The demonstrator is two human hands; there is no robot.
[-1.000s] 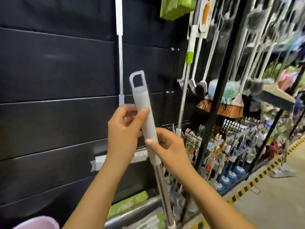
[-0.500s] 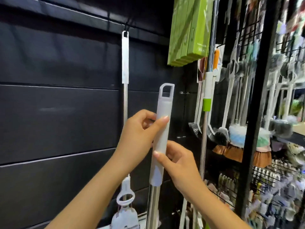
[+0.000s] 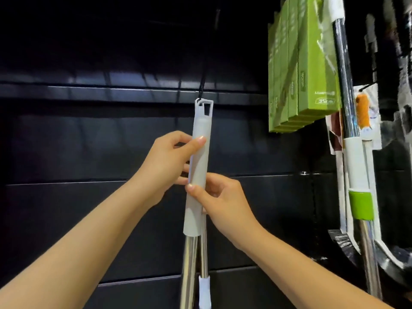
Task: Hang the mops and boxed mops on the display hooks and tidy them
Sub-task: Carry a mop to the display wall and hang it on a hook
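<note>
The black slatted display wall (image 3: 89, 141) fills the view, its top lost in darkness. Green boxed mops (image 3: 305, 63) hang upper right, their tops cut off. The pale grey, steel-shafted mop handle (image 3: 199, 166) stands upright at the thin black hook (image 3: 201, 92); its loop seems to be on the hook, over another handle behind. The left hand (image 3: 165, 163) and right hand (image 3: 223, 204) pinch its grip.

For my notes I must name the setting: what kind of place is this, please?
Most likely a shop aisle for cleaning goods. A dark slatted display wall carries a hook where both hands bring a mop handle; identical green boxes hang in a row, beside more hanging mops.
</note>
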